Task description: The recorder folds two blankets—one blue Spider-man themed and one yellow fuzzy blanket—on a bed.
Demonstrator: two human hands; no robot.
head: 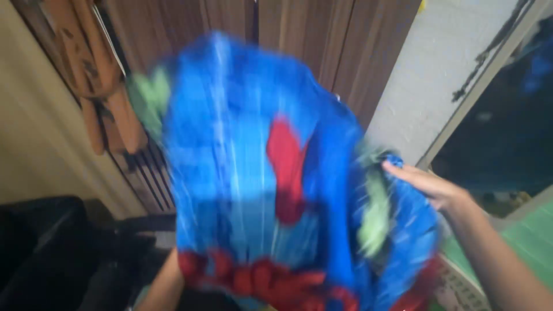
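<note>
In front of brown curtains (345,46), right hand (426,184) gripped blurred blue garment (242,173) at its edge, fingers closed; left hand hidden behind cloth, grip unclear.

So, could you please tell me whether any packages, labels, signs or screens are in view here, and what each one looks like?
None can be made out.
Blue garment: held up at centre, blurred, with red and green patches; a print, not a label.
Right hand: grips the garment's right edge.
Left hand: hidden behind the cloth; only the forearm shows, bottom centre.
Brown curtain: plain, behind.
</note>
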